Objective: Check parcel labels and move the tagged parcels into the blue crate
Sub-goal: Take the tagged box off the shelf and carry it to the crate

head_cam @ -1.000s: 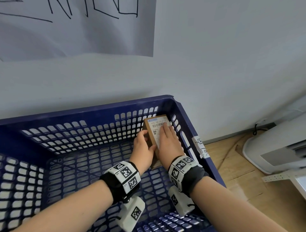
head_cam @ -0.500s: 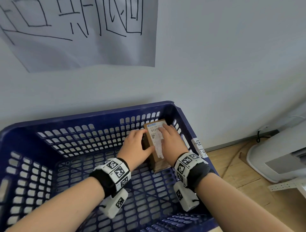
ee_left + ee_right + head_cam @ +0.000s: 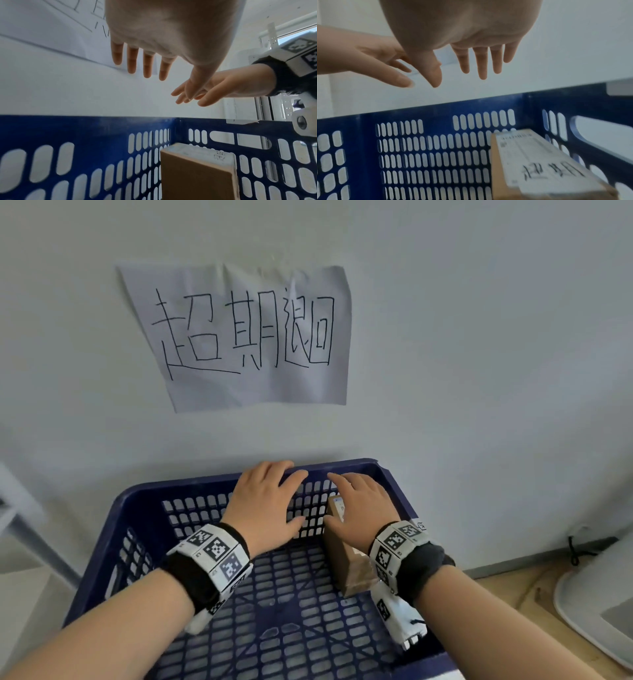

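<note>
Parcel [image 3: 346,556] propped at crate's [image 3: 144,501] far right wall: stiff, probably light; take by side edges. My left hand [image 3: 265,505] and right hand [image 3: 359,508] spread, empty

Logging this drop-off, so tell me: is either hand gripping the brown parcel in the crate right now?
No. Both the left hand and right hand hang open above the parcel, fingers straight.

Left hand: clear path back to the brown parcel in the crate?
Probably yes. The left hand hovers open over the blue crate, beside the brown parcel standing at the right wall; nothing lies between them. The right hand is above it.
</note>
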The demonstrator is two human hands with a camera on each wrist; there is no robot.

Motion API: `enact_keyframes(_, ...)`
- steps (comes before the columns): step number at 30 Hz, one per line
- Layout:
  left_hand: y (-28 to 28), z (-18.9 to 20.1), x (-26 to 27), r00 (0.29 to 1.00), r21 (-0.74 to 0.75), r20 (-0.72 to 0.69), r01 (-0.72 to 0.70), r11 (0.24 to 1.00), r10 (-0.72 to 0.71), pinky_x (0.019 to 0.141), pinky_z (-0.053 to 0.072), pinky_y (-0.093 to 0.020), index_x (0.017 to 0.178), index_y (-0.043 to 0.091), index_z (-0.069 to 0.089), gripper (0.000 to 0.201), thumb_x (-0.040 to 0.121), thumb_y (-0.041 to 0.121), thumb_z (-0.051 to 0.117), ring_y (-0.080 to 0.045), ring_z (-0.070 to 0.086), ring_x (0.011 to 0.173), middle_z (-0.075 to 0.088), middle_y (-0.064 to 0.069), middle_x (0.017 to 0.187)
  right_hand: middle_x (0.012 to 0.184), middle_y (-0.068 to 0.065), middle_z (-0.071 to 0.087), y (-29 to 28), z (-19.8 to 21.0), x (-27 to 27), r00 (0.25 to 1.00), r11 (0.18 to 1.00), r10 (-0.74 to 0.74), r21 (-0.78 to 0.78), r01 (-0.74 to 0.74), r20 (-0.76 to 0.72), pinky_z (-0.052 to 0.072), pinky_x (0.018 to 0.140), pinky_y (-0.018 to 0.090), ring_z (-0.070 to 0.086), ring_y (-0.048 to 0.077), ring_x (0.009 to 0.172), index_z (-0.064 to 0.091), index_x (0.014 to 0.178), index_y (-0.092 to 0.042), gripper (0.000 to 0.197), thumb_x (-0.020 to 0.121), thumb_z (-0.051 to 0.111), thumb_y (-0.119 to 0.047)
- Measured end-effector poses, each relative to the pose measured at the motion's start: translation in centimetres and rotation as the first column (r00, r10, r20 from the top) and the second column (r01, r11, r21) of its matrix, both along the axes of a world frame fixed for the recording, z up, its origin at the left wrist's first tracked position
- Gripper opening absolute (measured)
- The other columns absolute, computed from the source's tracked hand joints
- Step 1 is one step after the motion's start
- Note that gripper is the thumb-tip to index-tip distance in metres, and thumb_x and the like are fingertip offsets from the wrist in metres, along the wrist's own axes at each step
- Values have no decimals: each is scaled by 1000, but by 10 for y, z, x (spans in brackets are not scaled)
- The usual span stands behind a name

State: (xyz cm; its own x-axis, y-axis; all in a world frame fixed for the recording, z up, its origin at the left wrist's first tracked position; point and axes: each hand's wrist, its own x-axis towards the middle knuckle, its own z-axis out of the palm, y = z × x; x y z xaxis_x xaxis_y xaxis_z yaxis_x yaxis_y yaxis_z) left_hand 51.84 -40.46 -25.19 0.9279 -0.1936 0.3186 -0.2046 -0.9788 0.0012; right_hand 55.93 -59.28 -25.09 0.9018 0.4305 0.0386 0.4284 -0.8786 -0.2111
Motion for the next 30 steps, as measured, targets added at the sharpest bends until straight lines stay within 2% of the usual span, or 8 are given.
enact_keyframes(2, 4, 11, -8, 1000, 19, -15, -27, 999, 27, 97, 43, -47, 133, 22, 54, 74, 68, 53, 73, -31, 52, 118, 53, -6, 132, 147, -1, 36, 6, 11, -4, 1000, 1000, 6, 1, -6, 15, 21, 115, 37, 28, 21, 138, 23, 149, -25, 73, 86, 51, -47)
enact_keyframes(4, 6, 21, -18, 998, 32, -27, -52, 998, 53, 108, 31, -45, 142, 24, 42, 73, 79, 54, 63, -29, 40, 130, 41, -5, 144, 146, 1, 38, 10, 22, -10, 1000, 1000, 13, 8, -13, 28, 23, 115, 39, 30, 23, 136, 25, 148, -24, 71, 86, 51, -47)
enact_keyframes(7, 7, 35, -35, 994, 33, 2, -107, 994, 107, 112, 22, -42, 146, 26, 31, 72, 85, 56, 55, -27, 29, 135, 29, -2, 150, 144, 3, 41, 16, 38, -21, 997, 999, 37, 23, -39, 75, 26, 112, 40, 34, 25, 134, 27, 147, -23, 69, 86, 52, -46)
enact_keyframes(13, -7, 48, -84, 975, 44, 77, -210, 977, 206, 108, 27, -42, 144, 26, 35, 72, 83, 55, 58, -26, 35, 130, 35, -2, 146, 145, 5, 41, 12, 57, -56, 981, 991, 114, 47, -123, 157, 28, 111, 41, 35, 26, 134, 27, 147, -23, 67, 89, 52, -45)
enact_keyframes(22, -46, 49, -202, 918, -73, 143, -364, 929, 370, 100, 37, -48, 138, 19, 46, 73, 75, 47, 70, -32, 45, 119, 48, -7, 134, 143, 4, 41, -24, 58, -144, 938, 948, 268, 114, -297, 221, 27, 111, 43, 35, 26, 134, 29, 146, -22, 69, 86, 52, -48)
enact_keyframes(26, -55, 44, -263, 878, -82, 153, -446, 891, 454, 95, 41, -48, 136, 16, 50, 73, 74, 47, 71, -33, 48, 114, 51, -9, 131, 146, 3, 39, -23, 56, -188, 903, 916, 366, 83, -392, 225, 23, 113, 42, 32, 26, 136, 27, 148, -22, 70, 88, 51, -50)
enact_keyframes(30, -48, 46, -321, 818, -81, 127, -555, 828, 561, 97, 39, -47, 138, 19, 46, 72, 76, 49, 67, -32, 45, 118, 48, -7, 135, 146, 4, 39, -7, 60, -226, 856, 871, 455, 76, -485, 245, 24, 113, 43, 32, 27, 136, 28, 147, -21, 70, 88, 51, -50)
